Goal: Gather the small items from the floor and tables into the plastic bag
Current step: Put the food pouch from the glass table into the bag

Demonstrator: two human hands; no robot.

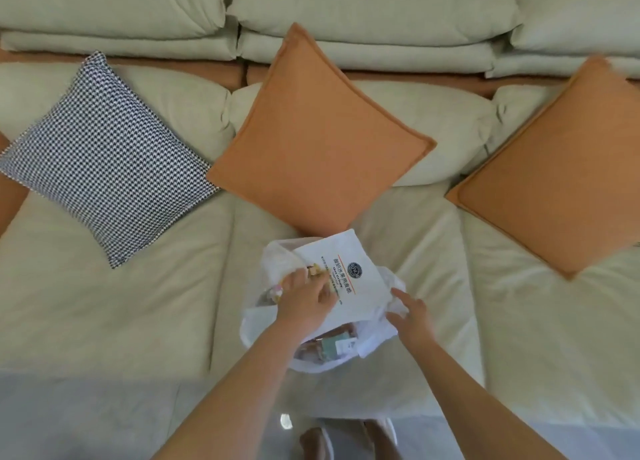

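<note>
Lower centre: plastic bag point(263, 324) thin, limp, slippery; grip by rim. Left hand point(304, 302) holds white packet point(349, 269); right hand point(412, 315) pinches rim.

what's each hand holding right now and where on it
The left hand grips the white printed packet at its lower left edge, over the plastic bag. The right hand pinches the bag's crumpled right rim.

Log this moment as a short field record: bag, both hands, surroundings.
bag: translucent white plastic bag, on the pale green sofa seat, small packets visible inside
white printed packet: partly in the bag's mouth
left hand: on the packet, fingers curled at its edge
right hand: pinches the bag's rim
cushions: houndstooth cushion, two orange ones
</note>
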